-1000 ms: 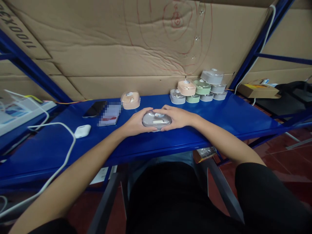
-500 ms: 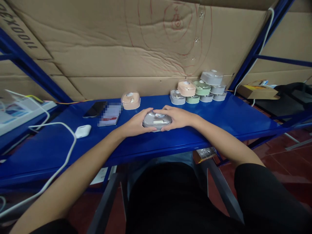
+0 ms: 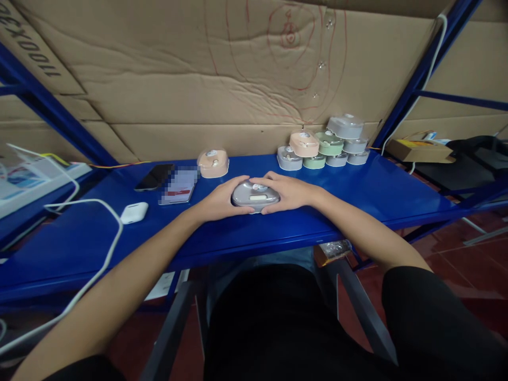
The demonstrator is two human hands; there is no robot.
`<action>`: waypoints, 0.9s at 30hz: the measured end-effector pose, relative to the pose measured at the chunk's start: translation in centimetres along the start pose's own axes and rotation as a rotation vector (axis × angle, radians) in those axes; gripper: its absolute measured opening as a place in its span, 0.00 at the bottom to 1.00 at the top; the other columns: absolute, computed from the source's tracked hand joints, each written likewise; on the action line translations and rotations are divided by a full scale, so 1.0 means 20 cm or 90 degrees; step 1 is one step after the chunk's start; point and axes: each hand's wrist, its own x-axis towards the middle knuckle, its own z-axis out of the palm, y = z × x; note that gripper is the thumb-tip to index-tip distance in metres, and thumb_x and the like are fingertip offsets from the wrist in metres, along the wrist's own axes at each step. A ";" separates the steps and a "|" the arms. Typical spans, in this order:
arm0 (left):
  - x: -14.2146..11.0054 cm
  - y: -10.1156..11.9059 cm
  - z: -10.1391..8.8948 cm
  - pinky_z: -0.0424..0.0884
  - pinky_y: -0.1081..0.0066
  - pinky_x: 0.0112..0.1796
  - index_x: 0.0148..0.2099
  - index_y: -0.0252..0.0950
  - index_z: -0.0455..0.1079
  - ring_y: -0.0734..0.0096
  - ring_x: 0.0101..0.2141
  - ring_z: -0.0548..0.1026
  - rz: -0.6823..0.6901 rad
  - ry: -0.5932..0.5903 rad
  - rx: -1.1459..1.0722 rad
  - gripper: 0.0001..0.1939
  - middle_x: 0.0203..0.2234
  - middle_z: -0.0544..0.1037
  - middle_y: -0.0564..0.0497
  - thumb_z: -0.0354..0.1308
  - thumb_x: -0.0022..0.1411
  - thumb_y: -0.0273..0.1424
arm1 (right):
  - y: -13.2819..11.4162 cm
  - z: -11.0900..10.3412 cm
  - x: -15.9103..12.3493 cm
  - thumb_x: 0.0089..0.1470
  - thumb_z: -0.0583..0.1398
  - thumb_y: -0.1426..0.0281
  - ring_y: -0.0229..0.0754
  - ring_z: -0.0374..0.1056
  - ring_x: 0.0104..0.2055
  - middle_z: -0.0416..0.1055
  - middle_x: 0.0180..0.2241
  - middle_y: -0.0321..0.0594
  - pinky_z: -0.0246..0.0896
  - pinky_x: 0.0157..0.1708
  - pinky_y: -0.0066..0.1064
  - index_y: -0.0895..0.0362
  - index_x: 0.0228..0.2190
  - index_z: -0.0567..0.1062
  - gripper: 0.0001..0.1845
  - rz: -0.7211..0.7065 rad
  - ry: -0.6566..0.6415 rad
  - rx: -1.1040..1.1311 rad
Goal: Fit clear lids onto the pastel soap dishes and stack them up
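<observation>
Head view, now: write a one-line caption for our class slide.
Left hand and right hand hold a grey lidded container between them at a blue table, stacked containers behind.

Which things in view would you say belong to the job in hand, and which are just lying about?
Probably the job:
grey box, between left hand and right hand
stacked boxes
lone peach box

Apparently just lying about:
dark phone
second phone
white case
carton
</observation>
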 end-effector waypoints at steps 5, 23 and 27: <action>0.00 -0.01 -0.02 0.71 0.37 0.68 0.73 0.42 0.70 0.31 0.67 0.76 -0.013 0.030 0.012 0.55 0.70 0.77 0.36 0.79 0.50 0.60 | 0.06 0.02 0.02 0.57 0.75 0.44 0.59 0.72 0.61 0.73 0.62 0.51 0.70 0.66 0.56 0.48 0.77 0.64 0.56 -0.045 0.028 0.051; 0.03 -0.06 -0.05 0.82 0.46 0.55 0.67 0.40 0.65 0.46 0.54 0.84 0.045 0.270 -0.014 0.36 0.55 0.81 0.38 0.71 0.63 0.46 | 0.36 -0.39 -0.13 0.68 0.61 0.43 0.75 0.62 0.70 0.65 0.66 0.60 0.59 0.67 0.75 0.50 0.79 0.59 0.49 0.338 0.512 -0.338; 0.02 -0.05 -0.04 0.82 0.50 0.50 0.64 0.39 0.67 0.48 0.50 0.84 0.044 0.259 0.001 0.32 0.54 0.83 0.38 0.69 0.64 0.47 | 0.52 -0.43 -0.15 0.68 0.60 0.43 0.76 0.60 0.69 0.64 0.66 0.63 0.58 0.65 0.76 0.54 0.77 0.62 0.47 0.448 0.569 -0.397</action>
